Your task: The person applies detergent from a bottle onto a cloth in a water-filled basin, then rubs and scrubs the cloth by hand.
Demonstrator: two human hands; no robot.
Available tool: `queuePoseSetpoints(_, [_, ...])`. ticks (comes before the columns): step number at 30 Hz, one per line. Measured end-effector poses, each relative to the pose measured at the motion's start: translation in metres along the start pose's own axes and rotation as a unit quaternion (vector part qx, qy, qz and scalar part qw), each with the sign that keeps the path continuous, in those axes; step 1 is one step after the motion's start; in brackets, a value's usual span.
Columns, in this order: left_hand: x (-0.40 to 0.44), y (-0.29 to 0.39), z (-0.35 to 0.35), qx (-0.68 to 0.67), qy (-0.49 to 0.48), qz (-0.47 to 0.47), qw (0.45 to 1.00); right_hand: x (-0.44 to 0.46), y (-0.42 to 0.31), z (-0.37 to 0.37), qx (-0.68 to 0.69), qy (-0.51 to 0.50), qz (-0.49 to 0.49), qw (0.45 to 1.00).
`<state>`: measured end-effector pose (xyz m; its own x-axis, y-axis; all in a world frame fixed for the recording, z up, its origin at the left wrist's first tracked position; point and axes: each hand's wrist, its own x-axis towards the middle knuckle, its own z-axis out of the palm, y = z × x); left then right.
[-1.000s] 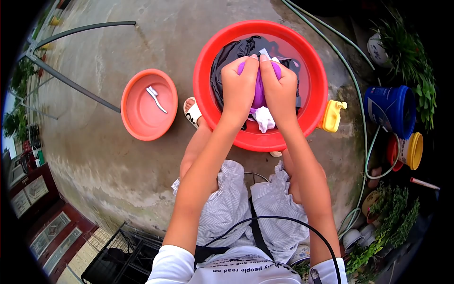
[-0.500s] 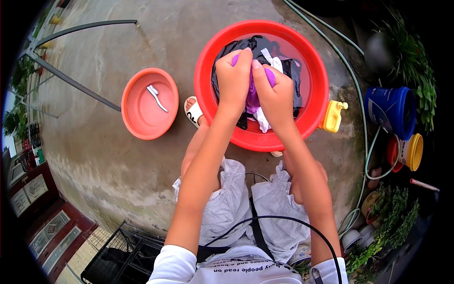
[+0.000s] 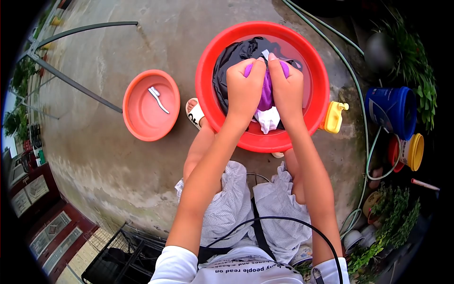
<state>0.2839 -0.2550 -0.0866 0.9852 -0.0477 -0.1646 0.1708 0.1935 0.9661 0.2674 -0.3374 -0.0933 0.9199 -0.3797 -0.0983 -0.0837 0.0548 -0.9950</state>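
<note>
Over a large red basin [image 3: 205,71] of water, my left hand [image 3: 246,90] and my right hand [image 3: 287,90] are side by side, thumbs up and nearly touching. Both are closed on a purple cloth [image 3: 266,92], which bulges out between the thumbs and fingers and hangs between the palms. Just below the fists lies a white cloth [image 3: 268,120]. Black fabric [image 3: 227,61] floats at the basin's left side, and another bit of white shows above my thumbs. The lower part of the purple cloth is partly hidden by my hands.
A smaller pink basin [image 3: 135,118] holding a white brush [image 3: 158,100] stands at the left. Right of the red basin is a yellow bottle [image 3: 334,118]. A green hose [image 3: 347,71], a blue bucket [image 3: 391,111] and a yellow bucket [image 3: 414,151] lie further right. A metal frame [image 3: 71,81] reaches in from the left.
Half a second ago my hands were tilted and offset, my left hand higher; now they are level and slightly further right, still gripping the purple cloth. More of the white cloth shows below them.
</note>
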Motion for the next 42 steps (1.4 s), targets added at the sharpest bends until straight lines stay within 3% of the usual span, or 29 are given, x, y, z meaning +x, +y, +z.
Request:
queuePoseSetpoints(4, [0.015, 0.002, -0.013, -0.051, 0.062, -0.051, 0.995, -0.022, -0.003, 0.013, 0.004, -0.056, -0.012, 0.998])
queuePoseSetpoints(15, [-0.014, -0.006, 0.0, 0.067, -0.058, 0.005, 0.996, 0.006, 0.006, -0.003, 0.04, 0.032, 0.023, 0.998])
queuePoseSetpoints(21, [0.007, 0.001, -0.014, -0.03, 0.053, -0.035, 0.998, -0.019, -0.005, 0.012, -0.005, -0.057, -0.038, 0.998])
queuePoseSetpoints(24, [0.01, 0.002, -0.015, -0.041, 0.055, -0.047, 0.997, -0.025, -0.005, 0.017, -0.013, -0.059, -0.035, 0.998])
queuePoseSetpoints(30, [-0.01, 0.004, 0.006, -0.027, -0.01, -0.039, 0.999, 0.007, 0.006, -0.004, 0.034, 0.016, 0.01, 0.999])
queuePoseSetpoints(33, [-0.022, -0.003, 0.012, 0.07, -0.04, 0.021, 0.996, 0.012, 0.005, -0.008, 0.045, 0.02, 0.046, 0.998])
queuePoseSetpoints(37, [-0.013, 0.001, 0.002, -0.035, 0.003, -0.033, 0.999, 0.002, 0.001, 0.0, 0.033, 0.003, 0.022, 0.999])
queuePoseSetpoints(42, [0.007, 0.004, -0.017, -0.069, 0.059, -0.038, 0.995, -0.02, -0.003, 0.012, -0.016, -0.074, -0.014, 0.997])
